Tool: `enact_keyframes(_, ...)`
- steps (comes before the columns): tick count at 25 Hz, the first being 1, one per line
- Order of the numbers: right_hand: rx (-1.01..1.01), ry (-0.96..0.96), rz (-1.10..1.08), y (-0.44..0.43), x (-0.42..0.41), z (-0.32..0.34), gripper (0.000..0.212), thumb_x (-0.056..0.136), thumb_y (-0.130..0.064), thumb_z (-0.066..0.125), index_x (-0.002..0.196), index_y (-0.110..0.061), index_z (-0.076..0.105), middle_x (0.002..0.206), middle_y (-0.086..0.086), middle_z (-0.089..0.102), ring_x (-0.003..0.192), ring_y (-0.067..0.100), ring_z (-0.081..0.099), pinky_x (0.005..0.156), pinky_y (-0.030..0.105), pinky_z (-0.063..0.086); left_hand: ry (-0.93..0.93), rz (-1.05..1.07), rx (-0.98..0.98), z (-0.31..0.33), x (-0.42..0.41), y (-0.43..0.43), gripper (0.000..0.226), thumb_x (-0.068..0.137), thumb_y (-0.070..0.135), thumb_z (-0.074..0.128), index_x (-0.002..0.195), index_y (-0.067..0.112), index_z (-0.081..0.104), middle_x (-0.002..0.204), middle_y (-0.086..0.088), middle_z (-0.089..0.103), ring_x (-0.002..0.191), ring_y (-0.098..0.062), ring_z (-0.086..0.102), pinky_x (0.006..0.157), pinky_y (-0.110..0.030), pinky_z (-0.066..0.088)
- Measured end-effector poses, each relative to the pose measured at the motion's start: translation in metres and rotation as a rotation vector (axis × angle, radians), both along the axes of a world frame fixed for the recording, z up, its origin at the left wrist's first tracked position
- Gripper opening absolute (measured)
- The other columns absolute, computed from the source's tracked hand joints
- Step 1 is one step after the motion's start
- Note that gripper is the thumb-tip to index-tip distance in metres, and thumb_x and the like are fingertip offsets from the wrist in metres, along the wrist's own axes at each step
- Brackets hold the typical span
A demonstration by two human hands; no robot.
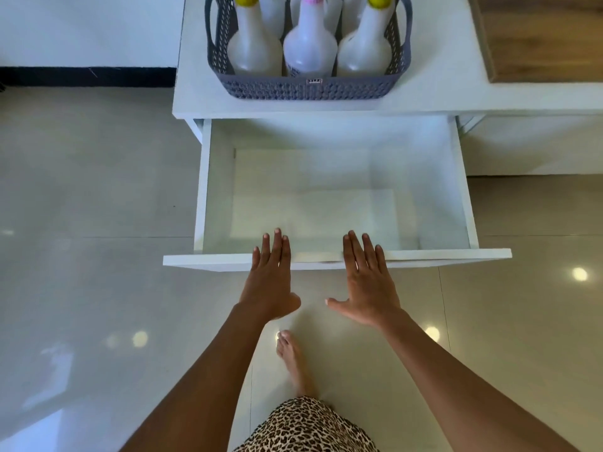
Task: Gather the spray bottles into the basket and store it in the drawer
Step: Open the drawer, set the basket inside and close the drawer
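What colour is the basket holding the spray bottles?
Grey, with a woven-look pattern; the basket shows in the head view.

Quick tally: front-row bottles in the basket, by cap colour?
Yellow-capped bottles: 2
Pink-capped bottle: 1
Total: 3
The rear bottles in the basket are not counted because their caps are out of frame.

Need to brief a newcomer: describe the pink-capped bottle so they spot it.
A grey basket sits on the white cabinet top above the open drawer. In its front row of three, the middle bottle has a pink cap; both flanking bottles have yellow caps.
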State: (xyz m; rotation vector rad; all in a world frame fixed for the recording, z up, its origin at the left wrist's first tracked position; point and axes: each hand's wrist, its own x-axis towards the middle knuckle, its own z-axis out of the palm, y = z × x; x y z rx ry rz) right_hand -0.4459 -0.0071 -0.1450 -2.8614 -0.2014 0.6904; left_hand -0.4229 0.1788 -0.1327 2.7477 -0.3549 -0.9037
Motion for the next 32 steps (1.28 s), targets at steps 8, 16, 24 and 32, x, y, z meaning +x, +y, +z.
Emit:
enact_keyframes(8,0.028,0.072,-0.034,0.006,-0.068,0.005,0.106,0.08,-0.054,0.05,0.135,-0.014,-0.032,0.149,0.003,-0.032,0.136,0.024,-0.031,0.115,0.04,-0.015,0.09,0.028,-0.004,0.004,-0.066,0.003,0.098,0.075,0.02,0.053,0.14,0.004,-0.019,0.151,-0.015,-0.029,0.137,-0.033,-0.028,0.113,-0.042,-0.012)
enact_keyframes(16,0.01,0.104,-0.048,0.008,-0.07,0.007,0.091,0.087,-0.044,0.041,0.137,-0.012,-0.029,0.147,0.003,-0.033,0.132,0.022,-0.034,0.114,0.04,-0.016,0.134,0.014,0.001,0.01,-0.069,0.002,0.095,0.077,0.018,0.051,0.14,0.004,-0.019,0.15,-0.016,-0.029,0.137,-0.033,-0.028,0.113,-0.042,-0.012)
enact_keyframes(24,0.101,0.0,-0.131,0.0,-0.012,0.057,0.076,0.092,-0.052,0.032,0.146,-0.011,-0.001,0.158,0.004,0.001,0.145,0.02,-0.003,0.119,0.036,0.01,0.114,0.188,-0.2,0.061,-0.01,0.002,0.08,0.091,0.03,0.049,0.144,0.012,-0.008,0.155,-0.011,-0.014,0.143,-0.028,-0.012,0.116,-0.038,-0.003)
enact_keyframes(32,0.373,-0.54,-0.573,-0.029,0.206,0.104,0.048,0.095,-0.02,0.044,0.14,-0.005,0.032,0.148,0.015,0.035,0.138,0.026,0.033,0.109,0.037,0.031,-0.583,0.718,-0.533,0.111,0.214,0.046,0.045,0.094,0.018,0.043,0.137,0.008,0.033,0.149,-0.011,0.034,0.138,-0.024,0.03,0.111,-0.029,0.024)
